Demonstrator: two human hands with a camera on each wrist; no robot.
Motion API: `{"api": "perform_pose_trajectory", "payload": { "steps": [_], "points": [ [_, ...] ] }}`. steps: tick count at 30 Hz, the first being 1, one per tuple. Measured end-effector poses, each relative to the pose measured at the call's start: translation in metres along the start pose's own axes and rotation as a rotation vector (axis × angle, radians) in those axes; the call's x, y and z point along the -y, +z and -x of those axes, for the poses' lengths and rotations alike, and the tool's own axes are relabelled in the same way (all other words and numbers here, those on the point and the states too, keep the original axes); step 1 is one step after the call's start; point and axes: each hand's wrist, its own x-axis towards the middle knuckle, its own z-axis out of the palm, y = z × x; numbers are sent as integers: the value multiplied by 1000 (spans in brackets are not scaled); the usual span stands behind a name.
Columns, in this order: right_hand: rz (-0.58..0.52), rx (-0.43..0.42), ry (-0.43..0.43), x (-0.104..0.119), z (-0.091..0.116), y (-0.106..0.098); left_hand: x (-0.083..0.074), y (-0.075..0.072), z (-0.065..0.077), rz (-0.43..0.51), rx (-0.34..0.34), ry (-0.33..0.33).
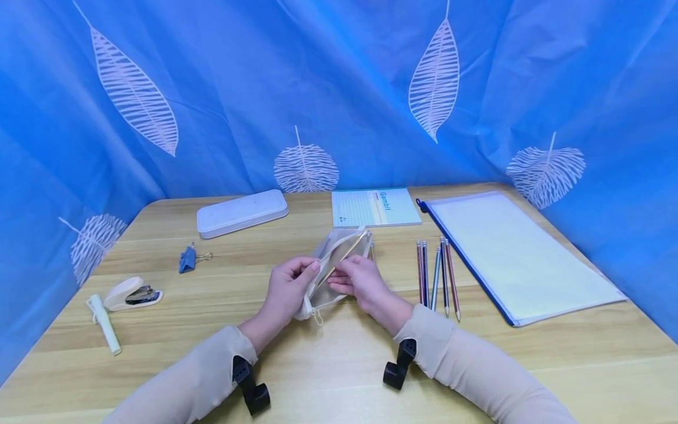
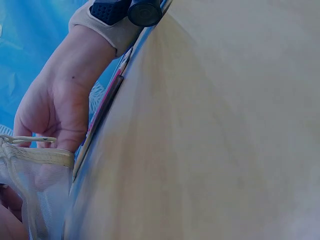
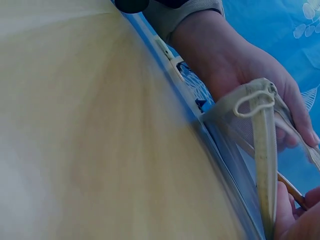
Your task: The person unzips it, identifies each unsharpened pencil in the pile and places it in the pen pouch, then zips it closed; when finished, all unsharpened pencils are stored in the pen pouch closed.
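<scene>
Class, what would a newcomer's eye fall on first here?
Probably the pouch at the centre of the table: the left hand grips it, and the right hand is at its open mouth. Next, the blue curtain behind, with its white leaves, and the large folder on the right.

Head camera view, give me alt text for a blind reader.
A left hand pinches the edge of an open mesh pouch while the right hand holds a pencil-like stick at its opening. On the wooden table, pencils and a folder lie to the right, a stapler and clip to the left.
</scene>
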Motion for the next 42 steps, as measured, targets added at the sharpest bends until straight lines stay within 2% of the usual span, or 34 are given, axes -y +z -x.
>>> {"api": "perform_pose_trajectory", "payload": {
  "steps": [6,12,20,26,36,42],
  "points": [
    [46,35,10,-8,-1,3,-1,1,1,9,-1,20],
    [80,74,16,-7,-1,-2,-1,1,1,-4,16,2],
    [150,158,-18,13,3,-36,-1,-4,2,-30,16,-31],
    [202,150,-51,26,5,-61,-1,-7,2,-43,10,-39],
    [563,57,-41,32,0,-85,-2,-12,2,-55,1,-51],
    [769,36,-38,30,-7,-89,-2,-14,2,-39,-7,-44]
  ]
}}
